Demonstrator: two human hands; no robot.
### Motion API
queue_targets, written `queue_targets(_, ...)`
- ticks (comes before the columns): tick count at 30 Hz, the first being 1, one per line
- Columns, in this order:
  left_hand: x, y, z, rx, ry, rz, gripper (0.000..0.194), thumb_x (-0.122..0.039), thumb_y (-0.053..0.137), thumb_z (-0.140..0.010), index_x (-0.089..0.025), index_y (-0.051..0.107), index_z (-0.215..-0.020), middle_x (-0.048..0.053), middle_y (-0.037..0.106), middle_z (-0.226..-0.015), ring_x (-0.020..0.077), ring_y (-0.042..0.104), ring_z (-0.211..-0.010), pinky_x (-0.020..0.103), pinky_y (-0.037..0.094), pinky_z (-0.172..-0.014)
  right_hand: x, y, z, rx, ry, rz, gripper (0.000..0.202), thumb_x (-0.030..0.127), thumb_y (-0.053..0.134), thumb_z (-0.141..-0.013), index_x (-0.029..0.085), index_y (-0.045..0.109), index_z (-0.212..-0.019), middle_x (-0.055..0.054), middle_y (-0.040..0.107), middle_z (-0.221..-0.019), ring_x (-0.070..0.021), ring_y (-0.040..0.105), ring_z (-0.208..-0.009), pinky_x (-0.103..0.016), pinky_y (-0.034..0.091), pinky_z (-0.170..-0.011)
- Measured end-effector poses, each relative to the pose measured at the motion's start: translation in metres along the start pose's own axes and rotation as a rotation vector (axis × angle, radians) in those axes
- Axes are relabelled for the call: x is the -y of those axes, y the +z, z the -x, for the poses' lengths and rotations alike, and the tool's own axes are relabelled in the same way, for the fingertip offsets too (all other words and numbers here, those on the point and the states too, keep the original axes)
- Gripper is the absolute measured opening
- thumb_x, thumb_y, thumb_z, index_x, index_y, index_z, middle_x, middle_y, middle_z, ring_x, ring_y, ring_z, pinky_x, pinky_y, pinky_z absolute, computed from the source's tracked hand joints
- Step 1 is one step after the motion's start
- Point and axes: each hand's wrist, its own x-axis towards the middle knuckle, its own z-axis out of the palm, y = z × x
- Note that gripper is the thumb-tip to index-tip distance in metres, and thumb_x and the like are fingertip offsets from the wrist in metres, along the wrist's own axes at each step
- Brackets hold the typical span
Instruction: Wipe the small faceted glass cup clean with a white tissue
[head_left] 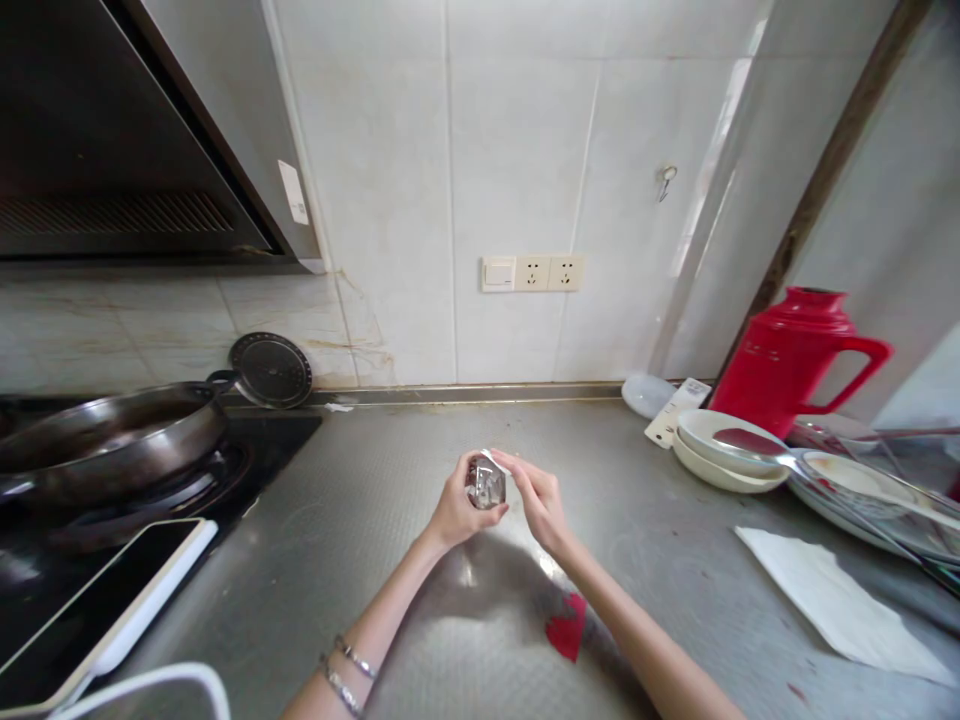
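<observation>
My left hand (pixel 451 512) is wrapped round a small container (pixel 487 486) with a shiny, silvery, see-through-looking face. It is held tilted above the middle of the steel counter, and its exact kind is too small to tell. My right hand (pixel 541 500) is at the container's upper right rim, fingers closed together. By its fingertips a thin white edge (pixel 492 460) shows along the rim; whether the fingers pinch it is hard to make out. On the counter below my right forearm lies a torn red scrap (pixel 568 628).
To the left, a metal pan (pixel 120 445) sits on the black stove beside a phone-like device (pixel 105 610) with a white cable. At right are a red thermos jug (pixel 787 360), stacked bowls (pixel 727 475), a large plate (pixel 847 515) with utensils, and a white paper napkin (pixel 840 600).
</observation>
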Motion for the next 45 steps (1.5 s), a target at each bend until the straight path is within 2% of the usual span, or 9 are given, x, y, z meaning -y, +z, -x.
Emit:
queue_targets(7,-0.003,0.001,-0.001,0.019,0.036,-0.007,0.064,-0.025,0.077,-0.061,-0.018,0.045,-0.117,0.009,0.061,-0.114,0.0219,0.061,-0.102,0.032,0.048,-0.089,0.006,0.000,0.008,0.062,-0.285,0.062,0.036,0.025,0.037,-0.098,0.027,0.063,-0.123,-0.006,0.064,-0.125,-0.0242,0.056,-0.121,-0.046,0.046,-0.104)
queue_targets(13,-0.006,0.006,0.003,0.065,0.026,-0.064,0.060,-0.023,0.077,-0.060,-0.017,0.048,-0.111,0.005,0.064,-0.099,0.0189,0.062,-0.086,0.028,0.050,-0.076,-0.004,0.005,0.007,0.041,-0.159,0.072,0.037,0.032,0.035,-0.099,0.026,0.065,-0.120,-0.007,0.065,-0.123,-0.0244,0.059,-0.117,-0.045,0.048,-0.101)
queue_targets(18,-0.003,0.003,0.001,0.006,-0.026,0.026,0.064,-0.025,0.078,-0.057,-0.017,0.047,-0.113,0.006,0.063,-0.102,0.0197,0.062,-0.091,0.029,0.049,-0.081,-0.012,0.007,0.008,-0.062,-0.033,0.045,0.039,0.035,0.035,-0.099,0.025,0.069,-0.114,-0.007,0.070,-0.113,-0.0254,0.065,-0.108,-0.045,0.053,-0.094)
queue_targets(24,0.010,0.002,-0.003,-0.080,-0.071,0.061,0.062,-0.031,0.078,-0.059,-0.018,0.046,-0.110,0.007,0.065,-0.103,0.0197,0.063,-0.090,0.032,0.050,-0.082,-0.010,0.015,0.015,0.035,-0.300,0.176,0.039,0.020,0.036,-0.097,0.025,0.055,-0.132,-0.007,0.058,-0.132,-0.0226,0.051,-0.127,-0.046,0.045,-0.106)
queue_targets(28,0.013,0.003,-0.003,0.007,-0.019,-0.063,0.046,-0.033,0.075,-0.063,-0.018,0.054,-0.102,0.008,0.065,-0.101,0.0221,0.063,-0.093,0.036,0.050,-0.087,-0.009,0.016,0.013,0.210,-0.456,0.253,0.042,0.015,0.041,-0.095,0.025,0.050,-0.135,-0.006,0.061,-0.129,-0.0222,0.048,-0.129,-0.048,0.042,-0.108)
queue_targets(30,0.009,0.004,-0.002,0.049,0.006,-0.090,0.041,-0.033,0.073,-0.065,-0.018,0.057,-0.099,0.009,0.065,-0.101,0.0230,0.063,-0.096,0.037,0.049,-0.090,-0.009,0.012,0.009,0.246,-0.476,0.279,0.041,0.015,0.043,-0.095,0.026,0.052,-0.133,-0.006,0.063,-0.126,-0.0219,0.051,-0.126,-0.049,0.042,-0.108)
queue_targets(35,-0.003,0.006,-0.001,0.019,-0.016,-0.006,0.060,-0.024,0.076,-0.062,-0.017,0.048,-0.115,0.010,0.065,-0.112,0.0228,0.063,-0.100,0.035,0.049,-0.089,-0.015,-0.001,0.002,0.163,-0.409,0.300,0.040,0.014,0.040,-0.095,0.027,0.056,-0.130,-0.006,0.064,-0.125,-0.0215,0.057,-0.121,-0.051,0.045,-0.106)
queue_targets(42,0.011,0.003,0.000,-0.006,-0.010,-0.009,0.066,-0.030,0.080,-0.057,-0.016,0.047,-0.112,0.009,0.066,-0.106,0.0224,0.063,-0.096,0.033,0.050,-0.086,-0.013,0.004,0.008,0.193,-0.544,0.299,0.040,0.012,0.045,-0.092,0.024,0.057,-0.128,-0.007,0.065,-0.123,-0.0224,0.057,-0.121,-0.048,0.049,-0.103)
queue_targets(45,0.009,0.006,0.001,0.022,0.008,-0.017,0.063,-0.029,0.079,-0.059,-0.015,0.049,-0.113,0.010,0.064,-0.112,0.0238,0.062,-0.102,0.034,0.048,-0.091,-0.012,0.004,0.005,0.196,-0.495,0.308,0.039,0.013,0.043,-0.093,0.024,0.058,-0.128,-0.007,0.065,-0.123,-0.0225,0.057,-0.120,-0.049,0.047,-0.104)
